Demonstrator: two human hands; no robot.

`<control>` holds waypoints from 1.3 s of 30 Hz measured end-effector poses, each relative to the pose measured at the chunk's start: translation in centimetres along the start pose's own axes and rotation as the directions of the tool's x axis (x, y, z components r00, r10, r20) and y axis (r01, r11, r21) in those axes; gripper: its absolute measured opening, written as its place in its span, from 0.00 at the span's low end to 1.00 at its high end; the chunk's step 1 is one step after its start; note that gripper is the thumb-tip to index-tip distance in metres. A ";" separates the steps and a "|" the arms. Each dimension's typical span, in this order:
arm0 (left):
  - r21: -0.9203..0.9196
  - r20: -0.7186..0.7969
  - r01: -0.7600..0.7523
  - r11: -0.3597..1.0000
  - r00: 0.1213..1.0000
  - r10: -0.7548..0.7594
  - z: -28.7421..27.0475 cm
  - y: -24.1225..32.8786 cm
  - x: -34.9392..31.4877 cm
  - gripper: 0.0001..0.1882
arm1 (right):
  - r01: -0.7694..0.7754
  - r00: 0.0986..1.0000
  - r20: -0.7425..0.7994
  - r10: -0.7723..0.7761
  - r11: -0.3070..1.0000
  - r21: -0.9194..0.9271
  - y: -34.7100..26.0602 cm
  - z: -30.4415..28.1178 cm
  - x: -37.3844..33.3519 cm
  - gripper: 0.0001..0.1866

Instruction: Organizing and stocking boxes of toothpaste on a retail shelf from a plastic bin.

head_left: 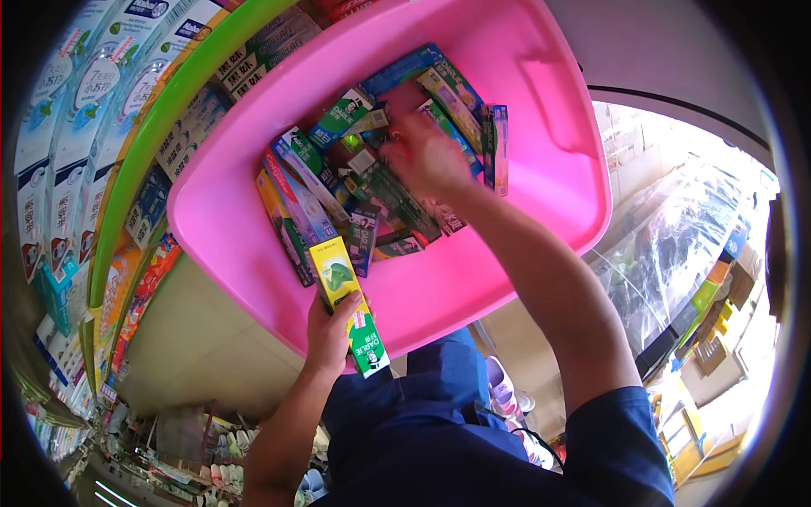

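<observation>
My left hand (328,331) grips a yellow and green toothpaste box (336,269), held upright at the near edge of a big pink plastic tub (414,300). Many more toothpaste boxes lie jumbled inside the tub, among them a blue and red box (296,194) on the left and a green and white box (345,117) toward the back. Over the middle of the pile reaches my right hand (432,159). Motion smears its fingers, so whether they hold a box cannot be made out.
On the left, a shelf with a green edge strip (127,160) carries rows of boxed goods (93,93). Clear plastic sheeting (676,245) covers goods on the right. Pink and lilac shoes (500,384) show below the tub, and footwear (228,473) lines the lower left.
</observation>
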State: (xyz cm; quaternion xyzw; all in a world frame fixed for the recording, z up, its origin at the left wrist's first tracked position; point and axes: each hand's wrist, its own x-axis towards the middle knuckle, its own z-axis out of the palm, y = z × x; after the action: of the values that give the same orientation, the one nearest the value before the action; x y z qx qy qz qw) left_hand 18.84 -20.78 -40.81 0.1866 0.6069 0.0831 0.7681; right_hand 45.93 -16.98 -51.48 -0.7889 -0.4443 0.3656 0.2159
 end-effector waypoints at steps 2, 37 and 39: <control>0.044 0.014 -0.007 0.999 1.000 0.006 0.0 -0.2 0.3 0.14 | -0.080 0.975 -0.222 0.007 0.943 -0.324 3.0 -1.3 2.3 0.24; 0.113 0.018 -0.028 0.993 0.999 0.026 -0.1 1.6 -0.2 0.16 | -0.460 0.888 0.441 0.132 0.289 0.840 5.3 -10.7 -0.3 0.27; 0.099 0.037 -0.045 0.994 0.998 0.042 0.0 1.6 -0.2 0.16 | -0.479 0.877 0.457 0.150 0.347 0.806 4.1 -11.3 -0.3 0.28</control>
State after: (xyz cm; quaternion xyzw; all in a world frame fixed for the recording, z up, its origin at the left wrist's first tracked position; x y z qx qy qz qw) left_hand 18.97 -19.36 -40.05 0.2392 0.5924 0.0661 0.7665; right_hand 56.72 -19.49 -46.86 -0.5509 -0.0411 0.6963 0.4582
